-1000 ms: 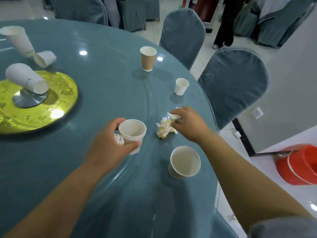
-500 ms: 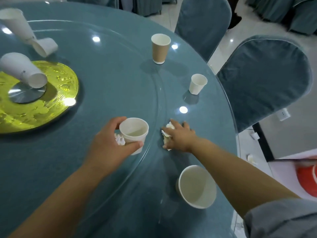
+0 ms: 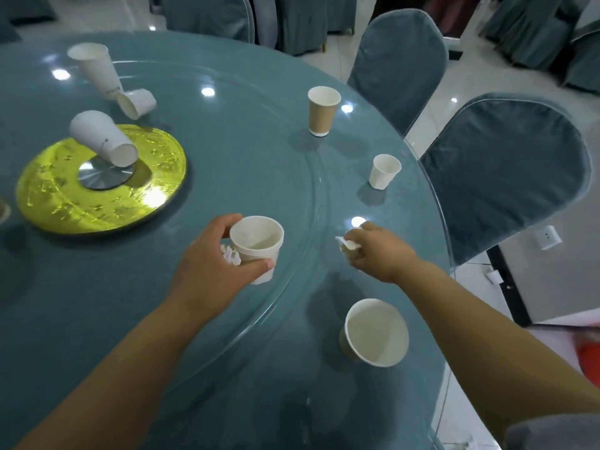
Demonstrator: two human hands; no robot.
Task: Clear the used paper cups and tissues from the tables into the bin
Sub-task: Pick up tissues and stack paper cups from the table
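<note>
Both grips loaded over the round teal bench [image 3: 246,151].
The left grip [image 3: 211,274] is curled round an upright white paper cup [image 3: 256,246], with a tissue scrap [image 3: 231,254] tucked against the fingers. To its right, the right grip [image 3: 373,251] pinches a crumpled tissue [image 3: 346,245]. A wide brown cup [image 3: 376,332] stands nearer on the bench. Farther right stand a small white cup [image 3: 384,172] and a tall brown cup [image 3: 323,110]. At far left a tipped white cup [image 3: 104,142] lies on a gold disc [image 3: 97,209].
</note>
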